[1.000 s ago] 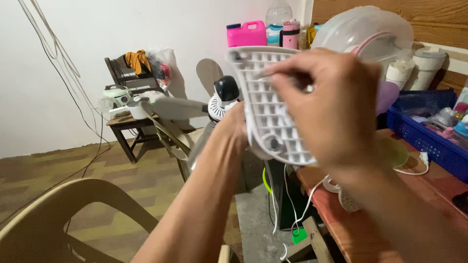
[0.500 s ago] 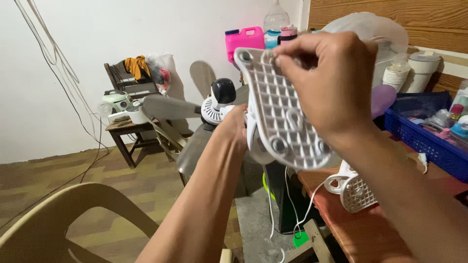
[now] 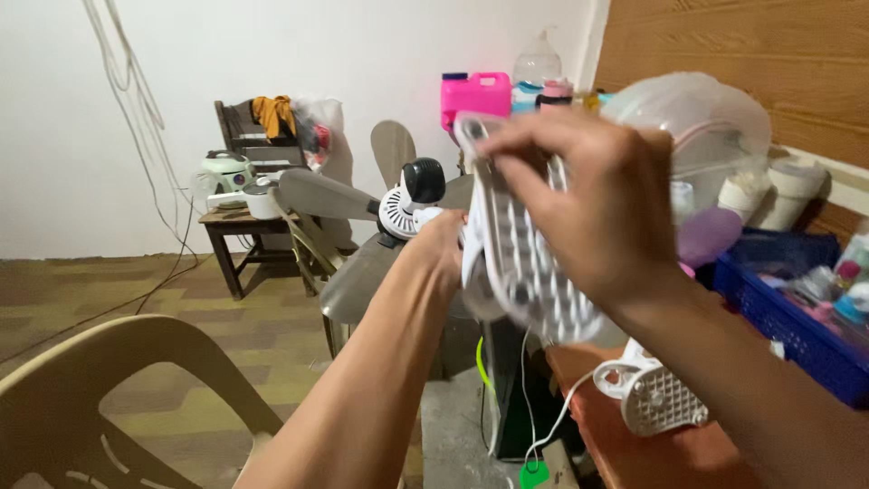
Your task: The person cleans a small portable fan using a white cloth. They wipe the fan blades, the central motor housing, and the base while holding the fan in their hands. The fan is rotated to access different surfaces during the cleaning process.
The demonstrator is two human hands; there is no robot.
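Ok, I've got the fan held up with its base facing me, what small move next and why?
Probably steady the white base first: it is blurred under your right hand, while your left hand grips the fan behind it, blades unguarded.

I am gripping the white ribbed fan base [image 3: 529, 272] with my right hand [image 3: 588, 208]; my left hand [image 3: 442, 243] is holding behind it, grey fan blades [image 3: 339, 231] beyond.

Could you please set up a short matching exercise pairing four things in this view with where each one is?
Things:
1. fan base
2. pink jug
3. blue basket
4. beige chair

Places:
A. bottom left, nearest the camera
B. far right, on the table
C. held in the right hand
D. top centre, at the back

Pairs: 1-C, 2-D, 3-B, 4-A
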